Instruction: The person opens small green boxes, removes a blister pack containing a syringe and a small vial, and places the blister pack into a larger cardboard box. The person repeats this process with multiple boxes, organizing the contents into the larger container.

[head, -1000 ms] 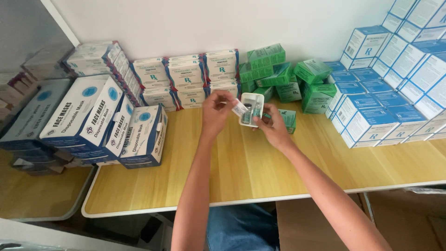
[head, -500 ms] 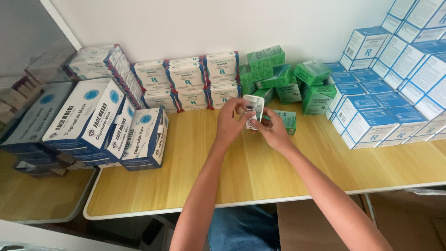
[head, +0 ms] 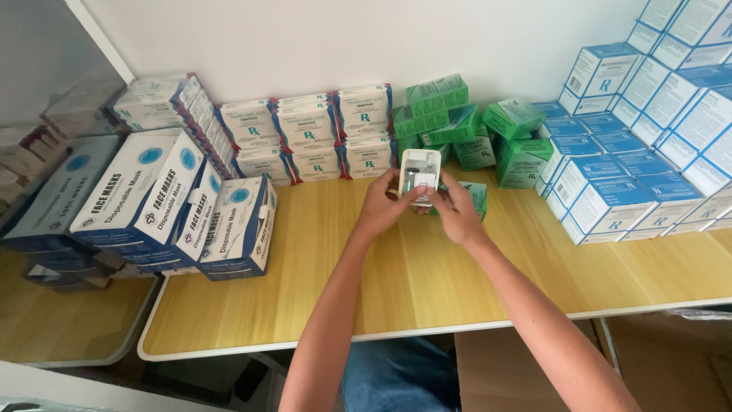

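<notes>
**Both hands on a small tray amid stacked boxes**

A pale wooden table (head: 427, 282) stands against a white wall. Both the left hand (head: 390, 204) and right hand (head: 457, 210) grip a small white plastic tray (head: 418, 174) holding a little vial, raised just before the green cartons (head: 450, 122). Blue-and-white cartons (head: 625, 152) flank it; large mask boxes (head: 145, 194) sit well apart. A second ago the left hand pinched a paper slip beside the tray; now it clasps the tray.

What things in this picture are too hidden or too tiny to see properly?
- Head view: the lower part of the small white plastic tray is covered by the left hand and right hand.
- Its little vials are too small to tell apart.
- The green cardboard box on the wooden table is half hidden behind the right hand.
- The blue-and-white carton stack is cut off by the right edge.
</notes>
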